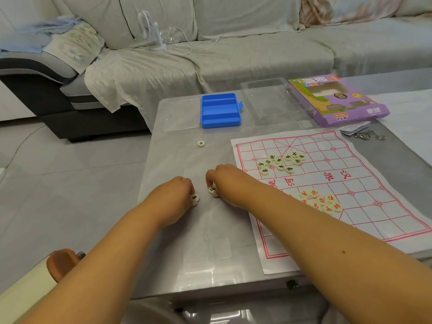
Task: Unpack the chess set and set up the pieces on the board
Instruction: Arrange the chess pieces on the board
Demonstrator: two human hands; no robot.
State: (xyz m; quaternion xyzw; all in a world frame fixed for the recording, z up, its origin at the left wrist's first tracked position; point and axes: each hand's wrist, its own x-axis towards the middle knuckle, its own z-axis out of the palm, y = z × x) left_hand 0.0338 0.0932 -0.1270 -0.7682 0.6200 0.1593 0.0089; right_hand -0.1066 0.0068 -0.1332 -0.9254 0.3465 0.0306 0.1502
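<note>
A white paper board with a red grid lies on the right of the glass table. Several black-lettered round pieces sit bunched on its far half, and several red-lettered pieces on its near half. Left of the board, my left hand pinches a black-lettered piece on the table. My right hand pinches another black-lettered piece beside it. One lone black-lettered piece lies farther back on the table. The empty blue box stands open behind it.
A clear plastic lid and a purple cardboard package lie at the table's far side. Metal ring puzzles and a folded leaflet sit by the board's far corner. A grey sofa with a small fan stands behind.
</note>
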